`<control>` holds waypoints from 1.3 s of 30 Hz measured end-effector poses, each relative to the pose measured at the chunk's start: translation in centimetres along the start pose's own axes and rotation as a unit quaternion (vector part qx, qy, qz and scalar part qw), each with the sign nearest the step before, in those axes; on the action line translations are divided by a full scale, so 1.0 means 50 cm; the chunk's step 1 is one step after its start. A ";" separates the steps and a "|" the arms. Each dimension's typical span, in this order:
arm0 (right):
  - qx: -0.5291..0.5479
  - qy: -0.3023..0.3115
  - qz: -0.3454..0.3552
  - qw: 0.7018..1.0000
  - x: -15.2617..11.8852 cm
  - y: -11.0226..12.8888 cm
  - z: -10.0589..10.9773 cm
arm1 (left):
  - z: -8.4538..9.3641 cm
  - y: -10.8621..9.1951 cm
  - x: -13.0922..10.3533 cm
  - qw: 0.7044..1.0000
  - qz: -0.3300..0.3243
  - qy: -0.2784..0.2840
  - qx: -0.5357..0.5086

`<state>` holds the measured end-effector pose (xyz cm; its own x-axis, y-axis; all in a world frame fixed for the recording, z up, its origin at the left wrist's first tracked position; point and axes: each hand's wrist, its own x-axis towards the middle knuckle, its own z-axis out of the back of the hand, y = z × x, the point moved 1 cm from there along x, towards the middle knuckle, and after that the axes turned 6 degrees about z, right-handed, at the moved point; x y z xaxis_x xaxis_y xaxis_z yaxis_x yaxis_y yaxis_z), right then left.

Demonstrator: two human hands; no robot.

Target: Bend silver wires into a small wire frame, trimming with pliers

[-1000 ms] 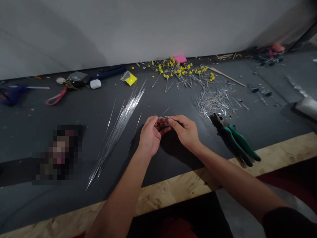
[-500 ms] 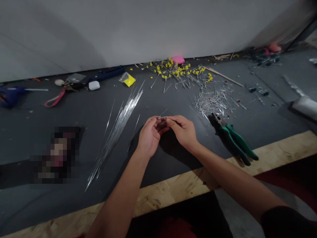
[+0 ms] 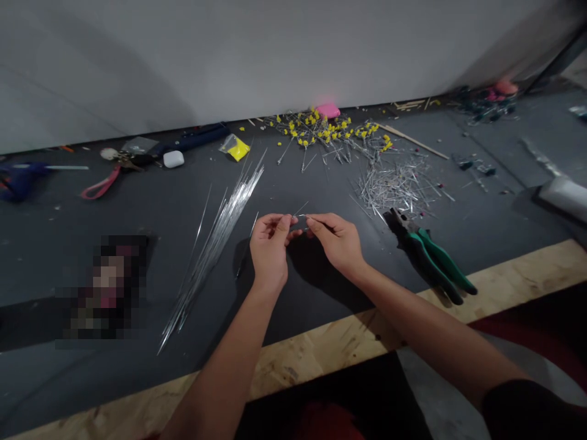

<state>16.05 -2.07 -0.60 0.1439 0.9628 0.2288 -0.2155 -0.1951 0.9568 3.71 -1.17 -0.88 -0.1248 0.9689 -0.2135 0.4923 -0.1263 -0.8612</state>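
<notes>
A thin silvery wire (image 3: 301,215) spans the small gap between my two hands, above the dark tabletop. My left hand (image 3: 270,244) pinches one side of it between thumb and fingers. The other side is pinched by my right hand (image 3: 338,239), its thumb and index finger closed. A thin end sticks up between the fingertips. Left of my left hand, a single wire (image 3: 247,244) lies close to the fingers, and beyond it a long bundle of straight wires (image 3: 220,232) is spread diagonally.
Green-handled pliers (image 3: 435,260) lie right of my right hand, below a pile of short wires (image 3: 394,186). Behind are yellow-tipped wires (image 3: 321,131), a yellow packet (image 3: 236,148) and a white case (image 3: 173,159). A pixelated object (image 3: 107,284) lies left.
My left hand has shifted slightly left and turned, opening a gap between the hands where the wire shows more clearly. My right hand has barely moved.
</notes>
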 end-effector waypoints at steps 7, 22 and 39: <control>0.020 -0.013 -0.017 1.000 -0.002 0.003 -0.001 | 0.001 -0.002 0.000 0.998 0.043 0.022 -0.040; 0.073 -0.030 -0.058 0.995 -0.001 -0.005 -0.005 | -0.001 -0.004 0.000 0.991 0.107 0.029 -0.069; 0.171 0.001 -0.118 0.978 0.014 -0.025 -0.001 | 0.002 -0.008 0.003 0.989 0.127 0.053 -0.058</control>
<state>16.35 -1.16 -1.63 0.1485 0.9889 -0.0050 0.1598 -0.0190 0.9870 3.40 -0.98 -0.64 0.1033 0.9269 -0.3608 0.5923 -0.3487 -0.7263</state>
